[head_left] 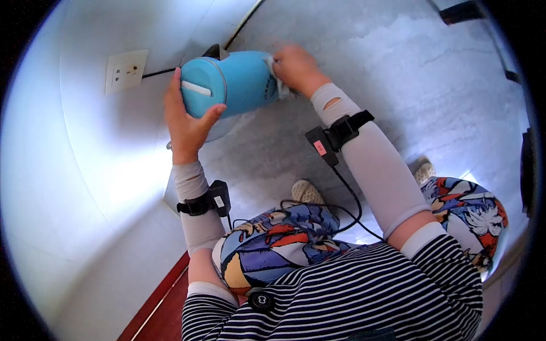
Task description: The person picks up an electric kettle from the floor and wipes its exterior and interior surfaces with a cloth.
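Grey floor [392,62] stretched wide on the right; pale wall [85,148] with socket [126,71] bounded the left, tighter side. Blue lidded container [247,79] lay tilted sideways near the wall, lid end facing it; couldn't tell if it touched the floor. Left hand [189,125]: grip wrapped around the lid end, thumb on the near edge. Right hand [298,65]: grip pinched whitish cloth [282,89] against the opposite end.

Probably a home, judging by the wall socket [126,71] and blue kettle [247,79].
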A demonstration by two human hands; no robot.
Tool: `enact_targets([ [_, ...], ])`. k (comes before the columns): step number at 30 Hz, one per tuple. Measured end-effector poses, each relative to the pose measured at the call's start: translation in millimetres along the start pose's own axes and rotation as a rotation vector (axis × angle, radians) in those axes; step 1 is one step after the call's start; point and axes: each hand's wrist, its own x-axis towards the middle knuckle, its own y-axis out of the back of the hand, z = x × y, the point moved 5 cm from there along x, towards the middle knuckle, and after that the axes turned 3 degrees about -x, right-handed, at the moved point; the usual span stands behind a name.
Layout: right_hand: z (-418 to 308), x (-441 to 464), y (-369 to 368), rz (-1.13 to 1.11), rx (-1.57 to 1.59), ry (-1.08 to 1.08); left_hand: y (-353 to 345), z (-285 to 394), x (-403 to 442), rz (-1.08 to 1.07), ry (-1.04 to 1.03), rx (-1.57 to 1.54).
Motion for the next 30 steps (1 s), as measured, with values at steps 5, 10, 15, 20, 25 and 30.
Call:
enact_targets([
  [5, -4.2, -50.2, -17.0, 0.092, -0.005, -0.119, -3.5, -6.1, -0.3, 0.001, 0.018, -0.092],
  [10, -102.5, -82.4, 16.9, 0.282, 0.276, 0.119, -3.8, -16.4, -2.1, -0.006, 0.048, -0.076],
  [15, -70.0, -56.1, 15.9, 0.275, 0.21, -0.048, -1.7, -9.6, -1.5, 0.01, 0.032, -0.066],
  [20, 22.4, -27.7, -29.2, 0.102, 0.046, -0.192, 0.0, -2.7, -2.6, 0.015, 0.009, -0.036],
  [25, 33.3, -38.6, -39.6, -0.26, -0.029, -0.383, -1.3, -4.1, -2.1, 0.01, 0.048, -0.133],
  [30, 33.1, -35.9, -40.7, -0.146, 0.047, -0.287, -1.5, -8.7, -3.3, -0.003, 0.03, -0.141],
])
